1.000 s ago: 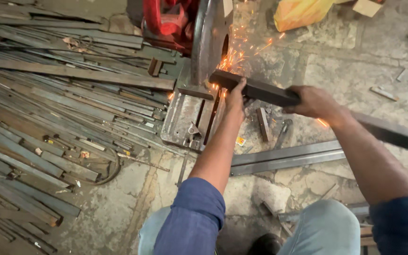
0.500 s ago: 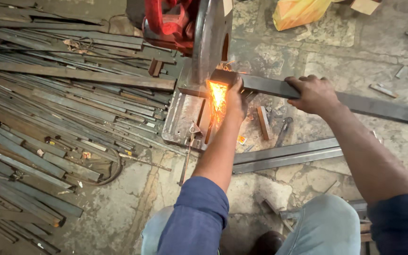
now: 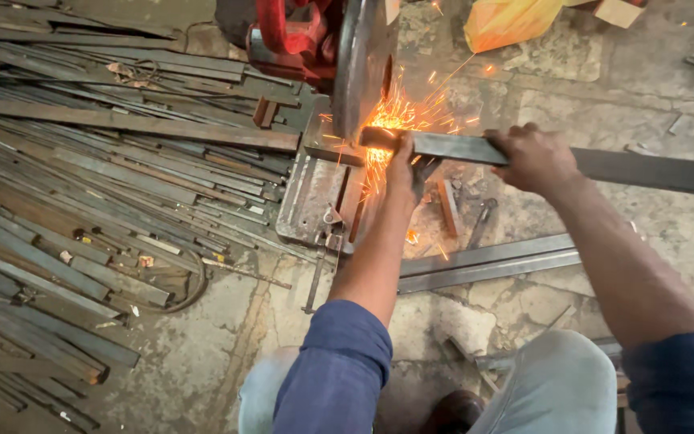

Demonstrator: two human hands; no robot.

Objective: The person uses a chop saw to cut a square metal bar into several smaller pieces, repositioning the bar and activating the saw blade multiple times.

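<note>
- Since the earlier frame the sparks have spread wider off the disc, and my right hand (image 3: 533, 157) has slid a bit further from the cut.
- Flat steel bar (image 3: 644, 169) lies across the chop saw base (image 3: 315, 197), its end under the cutting disc (image 3: 363, 64).
- Left hand (image 3: 403, 165) wraps the bar just beside the disc; right hand closed on it mid-length.
- Judging: bar is heavy, stiff, w/ sharp edges, hot near the cut. Best held well back.
- Scrap steel strips (image 3: 82, 185) are piled left on the floor.
</note>
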